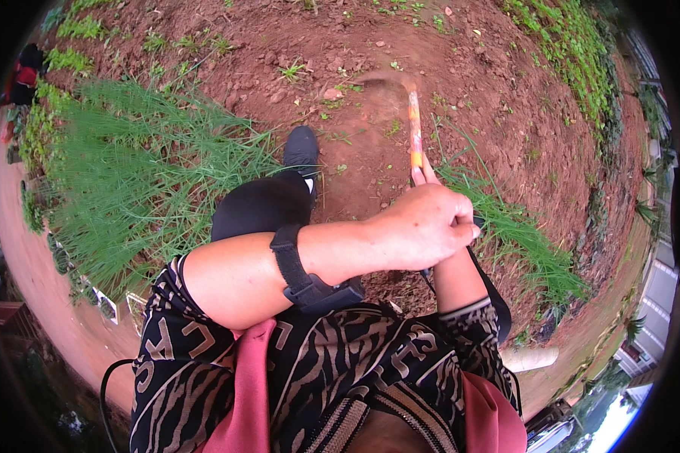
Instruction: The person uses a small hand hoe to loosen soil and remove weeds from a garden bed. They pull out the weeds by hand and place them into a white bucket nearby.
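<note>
A sickle [415, 122] with an orange, patterned handle stands out over the soil, its curved blade blurred and turned left. Around the lower end of its handle are the fingers of my right hand [423, 170]; the rest of that hand is mostly hidden. My left hand [433, 225] lies across the right wrist, fingers curled, beside a small black object at the wrist. Whether it grips that object cannot be seen. On my left forearm is a black strap [290, 260] with a dark device.
Long green grass-like plants [147, 175] spread at the left, with another clump [504, 226] to the right. Red soil [362, 136] bears small weeds and clods. My black shoe [301, 148] rests on it. Leafy plants [572, 62] grow at the upper right.
</note>
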A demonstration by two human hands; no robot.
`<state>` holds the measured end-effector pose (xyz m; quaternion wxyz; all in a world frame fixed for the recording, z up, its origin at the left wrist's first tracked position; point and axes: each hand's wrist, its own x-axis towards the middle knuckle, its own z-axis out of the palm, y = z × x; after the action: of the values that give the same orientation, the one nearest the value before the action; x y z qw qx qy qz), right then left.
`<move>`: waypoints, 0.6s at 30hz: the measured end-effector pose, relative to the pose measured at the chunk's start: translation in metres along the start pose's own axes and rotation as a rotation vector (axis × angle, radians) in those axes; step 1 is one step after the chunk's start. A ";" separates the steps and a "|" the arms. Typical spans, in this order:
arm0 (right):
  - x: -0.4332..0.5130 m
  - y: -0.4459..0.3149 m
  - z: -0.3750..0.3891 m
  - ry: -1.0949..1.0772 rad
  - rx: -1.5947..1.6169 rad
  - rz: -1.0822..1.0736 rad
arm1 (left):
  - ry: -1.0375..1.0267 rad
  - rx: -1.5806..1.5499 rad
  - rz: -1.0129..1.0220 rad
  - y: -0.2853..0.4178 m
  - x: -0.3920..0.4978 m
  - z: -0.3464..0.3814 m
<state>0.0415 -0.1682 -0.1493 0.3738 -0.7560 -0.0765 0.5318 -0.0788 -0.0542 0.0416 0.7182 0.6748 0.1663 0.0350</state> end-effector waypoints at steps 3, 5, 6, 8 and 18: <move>-0.025 0.011 -0.024 0.031 0.002 0.028 | 0.016 0.017 0.036 0.004 -0.005 0.001; -0.035 0.016 -0.032 0.040 0.014 0.043 | 0.021 0.044 0.040 0.006 -0.007 0.000; -0.036 0.018 -0.032 0.035 0.024 0.048 | 0.019 0.056 0.063 0.005 -0.008 -0.001; -0.031 0.018 -0.023 0.015 0.044 0.055 | -0.025 0.057 0.053 0.001 -0.006 -0.003; -0.001 0.010 0.010 -0.046 0.097 0.057 | -0.029 0.080 -0.043 -0.016 0.005 0.014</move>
<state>0.0292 -0.1709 -0.1562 0.3928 -0.7265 -0.0376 0.5626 -0.0734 -0.0676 0.0257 0.6935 0.6997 0.1717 0.0033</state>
